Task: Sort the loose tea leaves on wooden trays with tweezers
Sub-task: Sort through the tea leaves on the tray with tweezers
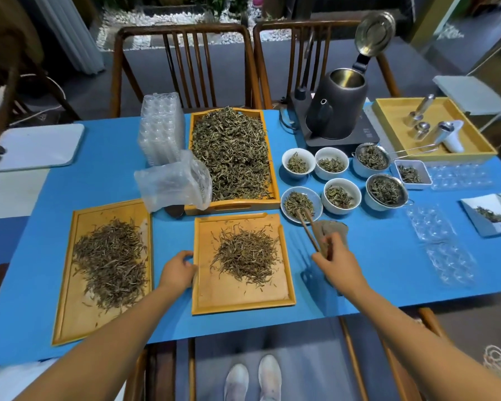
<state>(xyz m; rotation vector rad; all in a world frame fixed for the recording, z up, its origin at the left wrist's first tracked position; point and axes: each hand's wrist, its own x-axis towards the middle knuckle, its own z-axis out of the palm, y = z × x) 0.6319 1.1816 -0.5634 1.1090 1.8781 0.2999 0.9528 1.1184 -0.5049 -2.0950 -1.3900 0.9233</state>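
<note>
Fingers [329,241] of the right hand [337,260] pinch wooden tweezers [307,224]; the left hand [178,269] curls on the near tray [203,302].

Tweezer tips, at 11 o'clock from the right hand, reach into a small bowl [315,198] of tea leaves [297,202]; whether they grip a leaf is unclear. Left fingertips are hidden against the tray's left rim, at 9 o'clock from its leaf pile [245,257]. A grey cloth [334,227] lies partly covered behind the right hand.
</note>
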